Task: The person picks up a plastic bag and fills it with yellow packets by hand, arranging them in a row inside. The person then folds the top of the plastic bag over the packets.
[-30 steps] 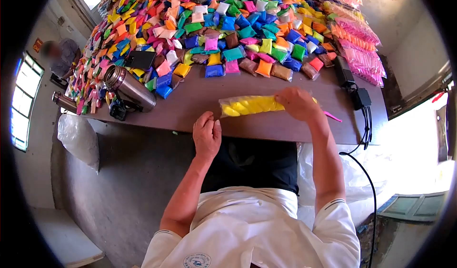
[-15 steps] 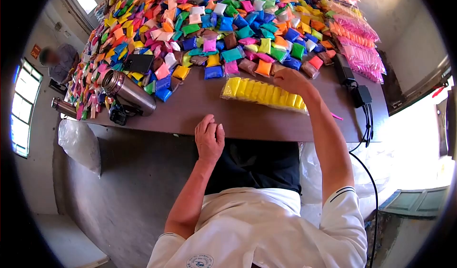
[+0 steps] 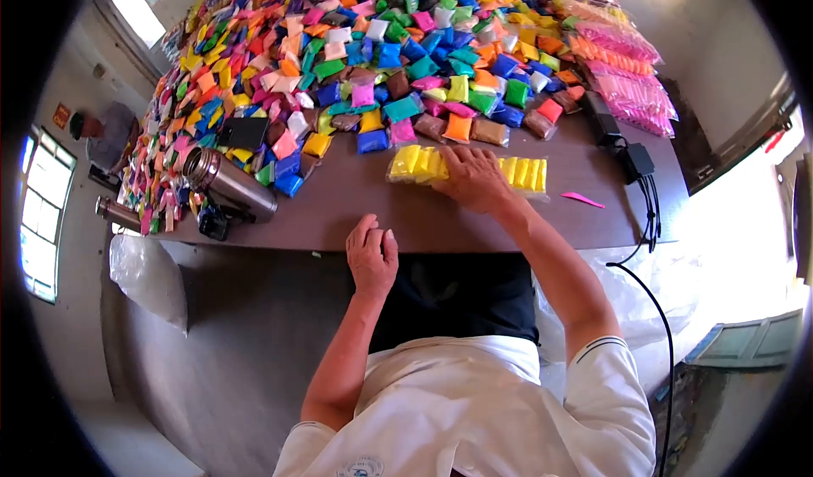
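Note:
A clear pack of yellow packets (image 3: 527,174) lies on the brown table (image 3: 339,202) in front of me. My right hand (image 3: 474,176) rests over the middle of the pack with fingers spread, hiding several packets. My left hand (image 3: 372,252) is at the table's front edge with curled fingers; whether anything is between them is too small to tell. Just beyond the pack are small coloured packets, among them an orange one (image 3: 458,127) and a brown one (image 3: 490,132).
A large heap of coloured packets (image 3: 339,53) covers the back. On the left stand a steel flask (image 3: 229,185) and a black box (image 3: 243,133). To the right are a pink tool (image 3: 583,199), black adapters with cables (image 3: 635,163) and pink packs (image 3: 631,96). A person (image 3: 110,134) is far left.
My right hand has moved left and down from the pack's far edge onto its middle. A brown packet now shows where that hand was. My left hand has stayed nearly still.

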`<state>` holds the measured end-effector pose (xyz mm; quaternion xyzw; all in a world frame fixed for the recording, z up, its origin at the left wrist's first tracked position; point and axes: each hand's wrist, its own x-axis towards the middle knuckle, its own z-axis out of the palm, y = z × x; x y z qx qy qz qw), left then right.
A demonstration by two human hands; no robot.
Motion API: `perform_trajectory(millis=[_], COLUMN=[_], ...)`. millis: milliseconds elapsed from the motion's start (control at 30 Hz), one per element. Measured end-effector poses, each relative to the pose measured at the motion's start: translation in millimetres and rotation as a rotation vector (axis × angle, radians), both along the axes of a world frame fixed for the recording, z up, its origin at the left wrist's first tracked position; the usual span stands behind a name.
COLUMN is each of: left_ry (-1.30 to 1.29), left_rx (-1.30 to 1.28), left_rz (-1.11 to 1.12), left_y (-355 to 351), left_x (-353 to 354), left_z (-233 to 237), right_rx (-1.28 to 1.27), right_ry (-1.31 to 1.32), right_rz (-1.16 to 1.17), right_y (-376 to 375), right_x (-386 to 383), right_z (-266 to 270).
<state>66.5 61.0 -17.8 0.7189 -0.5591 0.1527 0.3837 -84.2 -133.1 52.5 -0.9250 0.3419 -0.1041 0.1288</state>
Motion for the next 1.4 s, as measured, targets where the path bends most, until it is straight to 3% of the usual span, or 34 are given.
perform_trajectory(millis=[167,233,333,500,733,933,1100,1400], left_ry=[-0.003,0.009,0.027,-0.021,0.08,0.091,-0.021,0.195], left_rx=[-0.019,-0.023,-0.032,-0.023,0.041,0.076,0.177,0.108], left_rz=[-0.006,-0.018,-0.02,0.01,-0.01,-0.028,-0.089,-0.22], left_y=[1.3,2.4,0.4,-0.6,7.1,21.3,31.8,49.0], left_x=[0.4,0.8,-1.0,-1.5,-4.9,-17.0,-26.3,-62.6], left_z=[0.4,1.5,1.5,-3.3,-1.2,0.2,-1.4,-2.0], right_rx=[-0.102,-0.087,-0.091,-0.247,-0.121,-0.148,0.045,0.191], right_ry=[-0.187,-0.264,-0.211,-0.141,-0.039,-0.251,-0.162,0.102], right_rz=[0.038,0.05,-0.001,0.007,0.003,-0.005,-0.061,-0.032], right_y=[-4.2,0.1,-1.6,-8.3,-8.2,-13.0,-26.8,-33.3], right_x=[-7.8,-15.3,-26.9,-32.2,-31.9,-48.8,-59.8,-56.2], right_z=[-12.3,7.2,17.7,-25.0,-16.9,6.8,9.4,20.6])
